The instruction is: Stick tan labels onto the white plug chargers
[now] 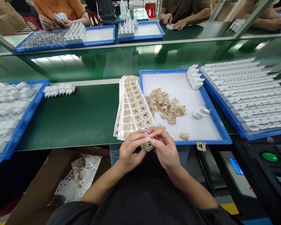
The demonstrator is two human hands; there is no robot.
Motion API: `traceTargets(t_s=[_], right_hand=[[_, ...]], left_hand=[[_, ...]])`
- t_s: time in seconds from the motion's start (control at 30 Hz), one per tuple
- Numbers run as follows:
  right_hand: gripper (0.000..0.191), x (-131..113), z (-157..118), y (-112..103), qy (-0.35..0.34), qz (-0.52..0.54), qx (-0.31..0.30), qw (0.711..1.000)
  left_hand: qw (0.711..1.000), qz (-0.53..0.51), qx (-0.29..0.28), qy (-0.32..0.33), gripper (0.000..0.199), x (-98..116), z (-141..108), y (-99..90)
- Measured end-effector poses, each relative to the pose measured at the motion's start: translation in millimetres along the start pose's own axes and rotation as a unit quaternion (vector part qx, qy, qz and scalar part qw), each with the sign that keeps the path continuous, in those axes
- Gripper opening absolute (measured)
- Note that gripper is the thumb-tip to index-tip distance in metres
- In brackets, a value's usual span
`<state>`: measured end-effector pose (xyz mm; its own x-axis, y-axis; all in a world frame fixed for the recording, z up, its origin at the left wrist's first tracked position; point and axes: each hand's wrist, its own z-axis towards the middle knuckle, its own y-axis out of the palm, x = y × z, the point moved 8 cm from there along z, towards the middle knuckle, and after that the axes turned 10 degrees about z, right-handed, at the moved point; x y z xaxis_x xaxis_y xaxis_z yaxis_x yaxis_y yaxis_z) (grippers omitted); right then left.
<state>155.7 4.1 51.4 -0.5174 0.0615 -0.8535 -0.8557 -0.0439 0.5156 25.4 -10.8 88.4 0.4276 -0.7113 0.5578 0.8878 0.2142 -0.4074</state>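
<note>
My left hand [132, 150] and my right hand [165, 148] meet at the table's front edge, fingers closed around a small tan sticker [148, 146] with dark slots in it. Something whitish shows between the fingertips, mostly covered by them. Just beyond my left hand lie fanned sticker sheets [133, 103], white with rows of tan pieces. To their right, a heap of loose tan stickers [165, 104] lies in a blue-rimmed tray [215, 125]. One loose piece [184, 136] lies by the tray's front rim, and another tan piece [201, 146] is at its outer edge.
White charger plugs [195, 76] stand in the tray's far right corner; a single plug [201, 112] lies nearer. Plug-filled trays flank me at left [7, 115] and right [250, 97]. A cardboard box [44, 187] holds scraps below. Co-workers sit across the bench.
</note>
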Motion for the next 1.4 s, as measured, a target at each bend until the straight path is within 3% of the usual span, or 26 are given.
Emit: traceTargets(t_s=[0.17,0.3,0.4,0.53,0.6,0.73,0.8,0.87,0.93,1.0,1.07,1.17,1.27,1.4], right_hand=[[0.013,-1.8,1.7,0.7,0.024,0.003,-0.050,0.998],[0.017,-17.3,2.8,0.3,-0.047,-0.137,-0.066,0.987],[0.015,-40.4,0.8,4.0,-0.181,-0.275,-0.056,0.943],[0.025,-58.9,-10.7,22.1,-0.315,-0.367,-0.132,0.865],[0.025,-62.1,-15.2,25.6,-0.314,-0.347,-0.167,0.868],[0.008,-61.1,-18.9,19.6,-0.216,-0.190,-0.226,0.931],[0.006,-59.1,-11.7,1.7,-0.180,-0.160,-0.185,0.953],[0.014,-57.6,2.4,-29.5,-0.177,-0.257,-0.063,0.948],[0.026,-56.4,15.2,-55.3,-0.189,-0.425,0.041,0.884],[0.030,-52.6,24.7,-63.8,-0.221,-0.543,0.067,0.807],[0.030,-47.9,28.7,-64.5,-0.263,-0.578,0.063,0.770],[0.028,-42.0,26.7,-61.4,-0.303,-0.586,0.033,0.751],[0.026,-41.0,23.7,-61.8,-0.308,-0.582,0.014,0.752],[0.024,-40.2,23.4,-62.1,-0.313,-0.579,-0.016,0.753]], left_hand=[[0.998,-0.035,-0.015,-0.049,0.048,-10.0,-4.2,-1.5],[0.996,-0.038,-0.035,-0.074,0.048,-13.3,-4.8,-1.4],[0.995,-0.021,-0.037,-0.087,0.045,-13.2,-3.9,-1.8],[0.991,-0.024,-0.057,-0.116,0.042,-16.6,-5.7,0.1],[0.991,-0.024,-0.053,-0.122,0.041,-19.6,-7.5,-1.7],[0.979,-0.017,-0.039,-0.202,0.039,-40.3,-14.2,-6.6],[0.971,-0.013,-0.037,-0.238,0.039,-51.0,-16.6,-9.4],[0.969,-0.002,-0.038,-0.243,0.040,-57.2,-15.4,-13.9],[0.971,0.028,-0.036,-0.235,0.043,-62.6,-11.5,-21.9],[0.972,0.072,-0.030,-0.221,0.044,-71.5,-6.2,-33.4],[0.969,0.123,-0.029,-0.211,0.044,-88.8,-0.2,-46.2],[0.948,0.239,-0.067,-0.199,0.044,-134.3,12.9,-65.9],[0.873,0.419,-0.126,-0.215,0.045,-199.4,34.0,-93.8],[0.816,0.513,-0.089,-0.250,0.044,-276.8,76.3,-144.5]])
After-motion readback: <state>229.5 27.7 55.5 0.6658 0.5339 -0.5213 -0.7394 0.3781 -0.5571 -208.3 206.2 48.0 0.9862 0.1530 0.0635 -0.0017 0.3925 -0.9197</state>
